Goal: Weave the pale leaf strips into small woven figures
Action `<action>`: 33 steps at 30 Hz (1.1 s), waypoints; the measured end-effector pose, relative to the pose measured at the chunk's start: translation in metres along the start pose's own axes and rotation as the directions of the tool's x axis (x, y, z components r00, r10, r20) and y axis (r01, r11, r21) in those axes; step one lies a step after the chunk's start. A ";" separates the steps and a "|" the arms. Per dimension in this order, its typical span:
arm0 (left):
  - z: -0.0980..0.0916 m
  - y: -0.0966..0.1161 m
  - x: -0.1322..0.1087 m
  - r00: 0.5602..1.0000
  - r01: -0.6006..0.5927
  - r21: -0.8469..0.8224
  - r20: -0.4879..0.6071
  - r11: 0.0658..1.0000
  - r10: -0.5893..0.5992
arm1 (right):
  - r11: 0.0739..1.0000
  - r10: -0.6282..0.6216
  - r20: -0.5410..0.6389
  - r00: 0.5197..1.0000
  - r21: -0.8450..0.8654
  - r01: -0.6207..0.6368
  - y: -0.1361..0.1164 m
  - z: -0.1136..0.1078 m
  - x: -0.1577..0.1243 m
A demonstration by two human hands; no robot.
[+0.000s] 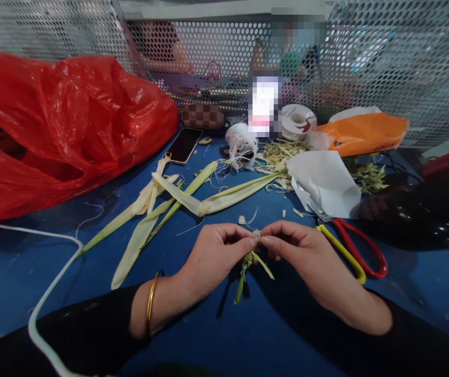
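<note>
My left hand and my right hand meet fingertip to fingertip over the blue table. Both pinch a small folded green leaf piece, whose loose ends hang down below the fingers. A bit of white thread seems wound at its top, between the thumbs. A gold bangle circles my left wrist. Long pale green leaf strips lie just beyond my hands.
A red plastic bag fills the left. Scissors with red and yellow handles lie right, under white paper. A phone, white thread bundle, tape roll, orange bag, leaf scraps, white cable, mesh partition behind.
</note>
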State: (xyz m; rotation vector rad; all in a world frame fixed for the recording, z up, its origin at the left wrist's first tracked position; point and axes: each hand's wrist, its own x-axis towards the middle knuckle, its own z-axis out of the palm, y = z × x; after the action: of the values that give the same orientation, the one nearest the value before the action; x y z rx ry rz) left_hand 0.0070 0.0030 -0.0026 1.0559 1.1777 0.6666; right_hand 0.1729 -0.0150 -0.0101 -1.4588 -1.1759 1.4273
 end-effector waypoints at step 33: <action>0.002 -0.003 0.000 0.996 -0.049 0.017 -0.068 0.999 0.050 | 0.972 0.072 0.070 0.995 0.221 -0.086 0.009 0.006 0.000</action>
State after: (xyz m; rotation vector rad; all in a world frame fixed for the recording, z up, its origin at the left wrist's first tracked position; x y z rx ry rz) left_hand 0.0089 0.0009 -0.0048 1.0849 1.2206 0.7389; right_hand 0.1674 -0.0185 -0.0192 -1.3256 -0.9669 1.6132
